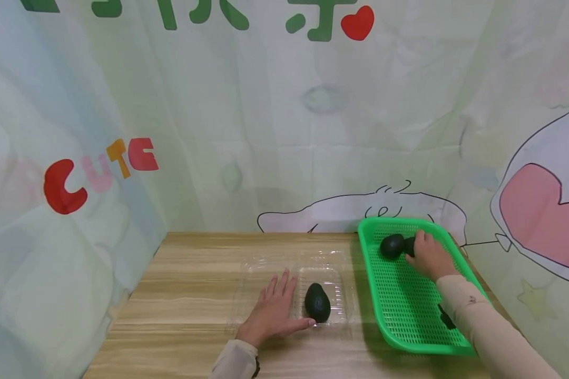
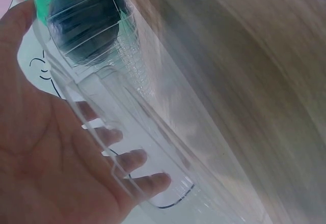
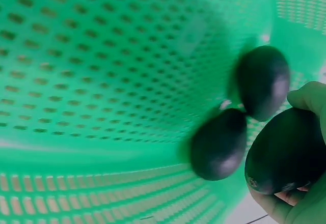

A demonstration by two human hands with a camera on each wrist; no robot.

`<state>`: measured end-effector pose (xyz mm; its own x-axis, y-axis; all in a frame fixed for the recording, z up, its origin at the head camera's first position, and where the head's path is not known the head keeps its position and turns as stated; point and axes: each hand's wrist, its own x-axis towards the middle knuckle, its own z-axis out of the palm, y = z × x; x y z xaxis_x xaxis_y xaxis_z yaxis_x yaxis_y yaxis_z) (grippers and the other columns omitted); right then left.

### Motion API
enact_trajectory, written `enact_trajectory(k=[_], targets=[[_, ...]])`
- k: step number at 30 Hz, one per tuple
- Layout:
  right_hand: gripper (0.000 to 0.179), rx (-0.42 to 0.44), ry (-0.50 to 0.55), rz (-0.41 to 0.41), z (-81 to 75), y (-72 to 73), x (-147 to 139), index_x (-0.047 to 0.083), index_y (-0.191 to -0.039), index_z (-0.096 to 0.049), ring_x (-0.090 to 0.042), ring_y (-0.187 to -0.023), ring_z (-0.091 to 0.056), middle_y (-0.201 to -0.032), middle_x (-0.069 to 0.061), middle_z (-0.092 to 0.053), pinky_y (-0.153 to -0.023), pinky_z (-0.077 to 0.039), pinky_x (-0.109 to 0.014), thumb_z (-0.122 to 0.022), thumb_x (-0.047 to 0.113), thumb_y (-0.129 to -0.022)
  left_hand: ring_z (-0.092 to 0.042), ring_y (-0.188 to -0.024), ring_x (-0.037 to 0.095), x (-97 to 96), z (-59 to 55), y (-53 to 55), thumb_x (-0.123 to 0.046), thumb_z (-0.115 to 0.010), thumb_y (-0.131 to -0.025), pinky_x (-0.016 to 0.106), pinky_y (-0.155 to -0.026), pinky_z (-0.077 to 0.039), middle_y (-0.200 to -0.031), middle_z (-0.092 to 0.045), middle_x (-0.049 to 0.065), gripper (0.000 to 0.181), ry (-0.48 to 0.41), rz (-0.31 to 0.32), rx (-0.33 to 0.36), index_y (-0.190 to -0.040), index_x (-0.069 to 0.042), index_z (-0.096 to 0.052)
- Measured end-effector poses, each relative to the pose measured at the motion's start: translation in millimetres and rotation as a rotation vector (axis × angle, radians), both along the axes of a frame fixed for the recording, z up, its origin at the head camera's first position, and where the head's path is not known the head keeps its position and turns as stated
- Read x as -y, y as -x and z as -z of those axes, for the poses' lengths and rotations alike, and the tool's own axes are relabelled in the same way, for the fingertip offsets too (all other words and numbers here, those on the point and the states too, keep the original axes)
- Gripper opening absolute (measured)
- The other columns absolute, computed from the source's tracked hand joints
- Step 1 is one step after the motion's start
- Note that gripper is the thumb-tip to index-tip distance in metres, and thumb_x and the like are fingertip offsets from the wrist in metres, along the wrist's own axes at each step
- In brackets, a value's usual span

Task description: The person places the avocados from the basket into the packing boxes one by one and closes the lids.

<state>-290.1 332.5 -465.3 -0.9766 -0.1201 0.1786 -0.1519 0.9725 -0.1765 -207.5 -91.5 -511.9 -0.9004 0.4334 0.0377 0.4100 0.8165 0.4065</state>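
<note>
In the head view my right hand (image 1: 431, 256) reaches into the far end of a green plastic basket (image 1: 378, 310). The right wrist view shows its thumb and fingers gripping a dark avocado (image 3: 285, 150). Two more avocados, one upper (image 3: 263, 83) and one lower (image 3: 219, 145), lie in the basket right by it. My left hand (image 1: 274, 309) rests with straight, spread fingers on a clear plastic clamshell box (image 1: 337, 287), which lies unfolded on the table. One avocado (image 1: 317, 302) sits in the box's right half, near the left thumb.
The wooden table (image 1: 180, 310) runs left of the box. Behind and beside it hangs a printed cloth (image 1: 208, 116) with letters and cartoon shapes. The basket's raised rim stands close to the table's right edge. A dark band (image 1: 447, 317) is on the right sleeve.
</note>
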Motion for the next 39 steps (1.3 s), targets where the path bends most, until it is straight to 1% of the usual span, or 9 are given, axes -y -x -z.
enact_trajectory(k=[4, 9, 15, 19, 23, 25, 31, 35, 39], targets=[[0.072, 0.004, 0.016, -0.007, -15.3, -0.9, 13.5, -0.021, -0.138, -0.032, -0.057, -0.111, -0.056, -0.126, -0.045, -0.049, -0.084, -0.052, -0.065, -0.069, 0.024, -0.095, -0.020, -0.150, 0.050, 0.0, 0.3, 0.1, -0.079, -0.060, -0.081, 0.071, -0.114, -0.025, -0.169, -0.013, 0.020, 0.115, 0.005, -0.003, 0.001, -0.161, -0.006, -0.024], [0.071, -0.001, 0.043, -0.010, -31.9, -4.4, 33.0, -0.019, -0.139, -0.034, -0.057, -0.113, -0.055, -0.127, -0.044, -0.049, -0.081, -0.053, -0.066, -0.068, 0.026, -0.096, -0.020, -0.150, 0.050, -0.1, 0.3, 0.3, -0.078, -0.061, -0.081, 0.071, -0.114, -0.025, -0.169, -0.014, 0.020, 0.114, 0.007, -0.001, 0.002, -0.161, -0.006, -0.024], [0.070, -0.016, 0.059, -0.016, -46.5, -6.6, 56.3, -0.017, -0.140, -0.034, -0.056, -0.114, -0.055, -0.127, -0.042, -0.050, -0.083, -0.052, -0.067, -0.067, 0.026, -0.096, -0.020, -0.150, 0.050, 0.3, 0.7, 0.6, -0.077, -0.062, -0.081, 0.071, -0.114, -0.025, -0.169, -0.013, 0.020, 0.113, 0.001, 0.000, -0.001, -0.161, -0.006, -0.024], [0.070, -0.018, 0.087, -0.009, -54.6, -11.5, 73.0, -0.016, -0.141, -0.033, -0.056, -0.113, -0.055, -0.129, -0.042, -0.049, -0.083, -0.052, -0.067, -0.065, 0.026, -0.095, -0.019, -0.150, 0.050, 0.6, 1.1, 0.6, -0.078, -0.061, -0.081, 0.071, -0.114, -0.025, -0.169, -0.013, 0.020, 0.114, 0.001, 0.000, -0.003, -0.161, -0.006, -0.024], [0.070, -0.013, 0.109, -0.006, -60.4, -17.3, 89.9, -0.016, -0.141, -0.033, -0.055, -0.114, -0.057, -0.132, -0.041, -0.049, -0.083, -0.053, -0.065, -0.064, 0.027, -0.095, -0.020, -0.150, 0.050, 0.7, 0.9, 0.0, -0.078, -0.061, -0.081, 0.071, -0.114, -0.025, -0.169, -0.013, 0.020, 0.114, 0.001, 0.001, -0.004, -0.161, -0.006, -0.024], [0.071, -0.005, 0.108, -0.005, -62.9, -20.4, 98.8, -0.016, -0.141, -0.032, -0.052, -0.115, -0.057, -0.132, -0.040, -0.050, -0.086, -0.053, -0.063, -0.064, 0.028, -0.095, -0.020, -0.150, 0.050, 0.7, 0.7, -0.3, -0.079, -0.061, -0.081, 0.071, -0.114, -0.026, -0.169, -0.013, 0.020, 0.114, 0.001, 0.001, -0.005, -0.161, -0.006, -0.024], [0.072, 0.039, 0.091, -0.004, -69.9, -32.5, 125.2, -0.016, -0.137, -0.034, -0.045, -0.105, -0.063, -0.120, -0.035, -0.057, -0.082, -0.056, -0.057, -0.068, 0.030, -0.093, -0.020, -0.150, 0.050, 0.3, 0.0, -0.2, -0.078, -0.061, -0.081, 0.071, -0.114, -0.025, -0.169, -0.013, 0.020, 0.114, -0.004, 0.003, -0.007, -0.161, -0.006, -0.024], [0.074, 0.071, 0.075, 0.014, -71.1, -43.2, 142.7, -0.016, -0.136, -0.035, -0.045, -0.101, -0.065, -0.117, -0.035, -0.059, -0.081, -0.057, -0.056, -0.071, 0.032, -0.093, -0.019, -0.150, 0.051, 0.0, -0.3, 0.1, -0.077, -0.062, -0.081, 0.072, -0.114, -0.025, -0.169, -0.013, 0.020, 0.114, -0.013, 0.002, -0.002, -0.161, -0.006, -0.024], [0.076, 0.116, 0.075, 0.030, -65.0, -52.3, 158.5, -0.016, -0.137, -0.036, -0.043, -0.098, -0.066, -0.116, -0.034, -0.061, -0.081, -0.057, -0.054, -0.072, 0.033, -0.091, -0.019, -0.150, 0.050, -0.2, -0.2, -0.6, -0.078, -0.062, -0.081, 0.071, -0.114, -0.025, -0.169, -0.012, 0.020, 0.115, -0.007, 0.005, 0.004, -0.161, -0.006, -0.023]])
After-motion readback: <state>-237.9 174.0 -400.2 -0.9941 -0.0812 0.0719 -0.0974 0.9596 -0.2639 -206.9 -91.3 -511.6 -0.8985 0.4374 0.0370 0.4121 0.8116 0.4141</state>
